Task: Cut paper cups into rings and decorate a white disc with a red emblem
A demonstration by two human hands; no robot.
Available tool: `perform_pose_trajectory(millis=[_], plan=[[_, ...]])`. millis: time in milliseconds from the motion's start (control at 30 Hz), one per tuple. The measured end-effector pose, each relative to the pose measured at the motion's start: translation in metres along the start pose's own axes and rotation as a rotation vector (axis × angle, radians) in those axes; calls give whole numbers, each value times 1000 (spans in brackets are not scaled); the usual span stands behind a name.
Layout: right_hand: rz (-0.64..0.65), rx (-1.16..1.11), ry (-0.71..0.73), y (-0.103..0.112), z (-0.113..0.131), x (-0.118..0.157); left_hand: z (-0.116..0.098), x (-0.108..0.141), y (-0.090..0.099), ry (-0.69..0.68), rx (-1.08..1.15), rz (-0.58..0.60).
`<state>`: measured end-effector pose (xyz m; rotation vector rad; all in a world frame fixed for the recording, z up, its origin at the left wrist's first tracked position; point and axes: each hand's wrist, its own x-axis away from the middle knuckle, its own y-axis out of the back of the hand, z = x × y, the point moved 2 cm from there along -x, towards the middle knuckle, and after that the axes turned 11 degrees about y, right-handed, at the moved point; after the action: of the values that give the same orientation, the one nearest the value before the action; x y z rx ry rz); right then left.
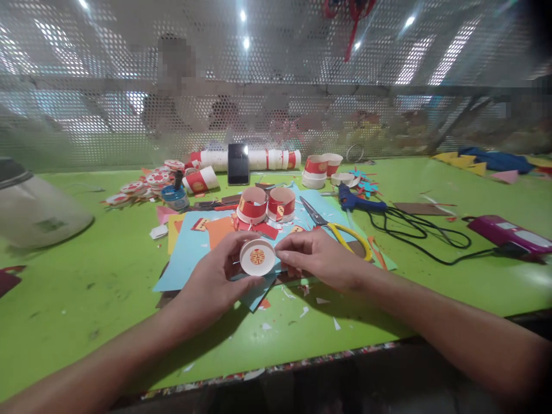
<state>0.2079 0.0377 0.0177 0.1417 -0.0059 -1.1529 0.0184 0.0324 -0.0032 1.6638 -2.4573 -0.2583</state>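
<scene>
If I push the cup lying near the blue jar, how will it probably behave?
The cup would probably roll, since it lies on its round side. Its papery wall suggests it is light and may dent if squeezed. The blue jar close by could perhaps block it.

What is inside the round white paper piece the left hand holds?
Inside the round white paper piece, a round yellow-and-red emblem sits on the flat face. The piece's back, turned away, and any edge covered by the left hand cannot be seen.
</scene>
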Motion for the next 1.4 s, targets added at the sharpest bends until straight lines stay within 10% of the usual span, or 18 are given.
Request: perform_pose_trajectory(millis=[467,800,1100,1200,1400], plan=[[115,107,0,-3,-5,0,4,-2,-1,-46,-58,4],[-221,548,473,15,14,7,2,-6,-3,-8,-94,19],[-301,362,420,25,34,35,1,-4,-7,-16,-332,-18],[-176,435,325,12,37,92,-15,1,-4,-55,-347,-78],[460,749,107,-52,14,202,-52,-3,23,-195,-399,-298]])
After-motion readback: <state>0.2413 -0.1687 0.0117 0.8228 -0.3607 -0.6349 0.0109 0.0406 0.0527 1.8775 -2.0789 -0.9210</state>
